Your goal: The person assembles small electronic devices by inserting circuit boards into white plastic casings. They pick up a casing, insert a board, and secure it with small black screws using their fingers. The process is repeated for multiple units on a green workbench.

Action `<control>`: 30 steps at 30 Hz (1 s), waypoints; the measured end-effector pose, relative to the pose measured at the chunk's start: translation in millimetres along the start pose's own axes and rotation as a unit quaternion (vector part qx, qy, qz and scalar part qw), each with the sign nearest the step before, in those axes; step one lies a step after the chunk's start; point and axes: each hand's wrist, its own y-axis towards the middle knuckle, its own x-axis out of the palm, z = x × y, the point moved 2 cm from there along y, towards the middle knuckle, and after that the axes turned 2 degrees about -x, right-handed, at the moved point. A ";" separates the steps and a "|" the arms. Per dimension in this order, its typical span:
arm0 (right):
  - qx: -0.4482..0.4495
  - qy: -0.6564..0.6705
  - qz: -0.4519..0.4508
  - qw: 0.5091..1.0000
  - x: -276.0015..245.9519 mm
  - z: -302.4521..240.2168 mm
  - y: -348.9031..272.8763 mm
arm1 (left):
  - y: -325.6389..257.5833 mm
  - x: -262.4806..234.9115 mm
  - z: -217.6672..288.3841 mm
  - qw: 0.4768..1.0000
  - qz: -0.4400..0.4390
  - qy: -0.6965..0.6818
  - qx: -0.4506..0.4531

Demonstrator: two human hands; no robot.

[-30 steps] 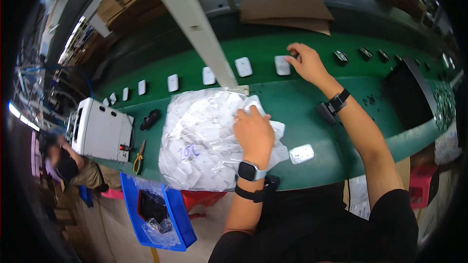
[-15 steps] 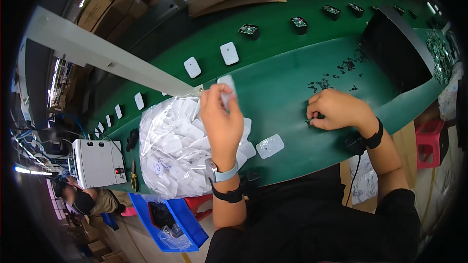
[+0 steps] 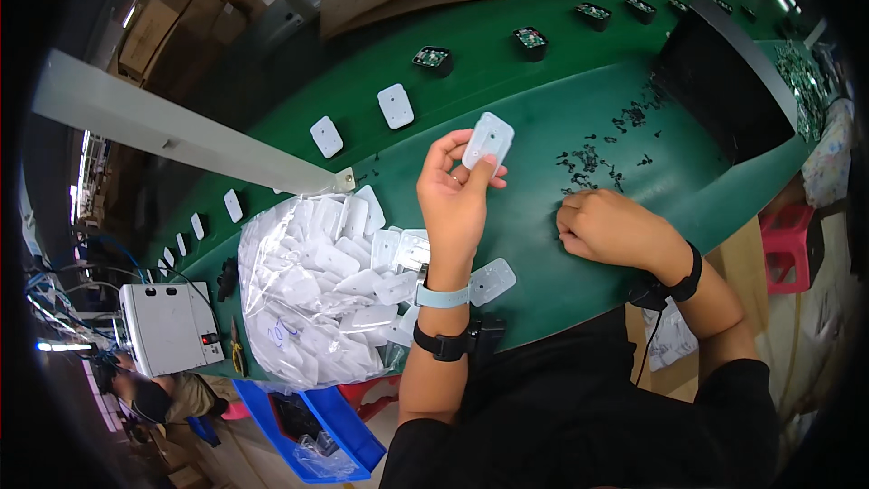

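Note:
My left hand (image 3: 455, 195) pinches a white plastic cover (image 3: 490, 138), a rounded rectangle with small holes, raised above the green work surface. My right hand (image 3: 602, 228) rests low over the surface with its fingers curled together; whatever they hold is hidden. Just beyond it lie several small black parts (image 3: 587, 160), loosely scattered. To the left, a clear plastic bag (image 3: 299, 294) spills over with more white covers. One loose white cover (image 3: 492, 282) lies flat beside my left wrist.
Behind runs a green belt (image 3: 475, 81) bearing white covers (image 3: 396, 106) and black housings with circuit boards (image 3: 529, 43). A black bin (image 3: 724, 81) stands at right. Far left are a white box-shaped device (image 3: 172, 328) and pliers (image 3: 237, 349). A slanting metal post (image 3: 190, 131) crosses the left side.
My left hand has moved right, away from the bag, and the cover in it now shows its holed face. My right hand has shifted only slightly, its fingers still closed.

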 end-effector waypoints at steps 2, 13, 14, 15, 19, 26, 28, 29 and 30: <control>0.014 0.029 -0.036 0.999 -1.5 -0.4 1.7 | -0.7 -3.7 -0.2 1.000 0.003 -0.011 -0.005; -0.072 0.178 0.262 0.946 -32.5 14.5 85.9 | -7.0 -2.1 -6.4 0.999 -0.019 -0.035 -0.017; -0.067 0.170 0.268 0.946 -31.7 16.6 85.4 | -6.6 -0.1 -6.7 0.999 -0.024 -0.038 -0.019; -0.059 0.165 0.270 0.947 -26.1 18.5 81.5 | -7.9 -0.6 -9.4 0.999 -0.024 -0.030 -0.020; -0.043 0.177 0.274 0.944 -16.6 20.9 78.0 | -9.8 0.2 -11.2 1.000 -0.023 0.012 -0.009; -0.016 0.223 0.274 0.936 -12.0 25.7 71.6 | -13.0 3.3 -11.6 0.998 -0.025 0.042 -0.048; 0.004 0.243 0.261 0.934 -10.2 26.8 70.7 | -12.8 4.5 -9.3 0.998 -0.022 0.038 -0.055; 0.026 0.281 0.272 0.920 -11.0 27.4 70.7 | -12.5 4.7 -8.7 0.997 -0.024 0.034 -0.061; 0.044 0.319 0.281 0.904 -12.5 26.2 73.0 | -12.8 2.9 -7.9 0.997 -0.023 0.030 -0.064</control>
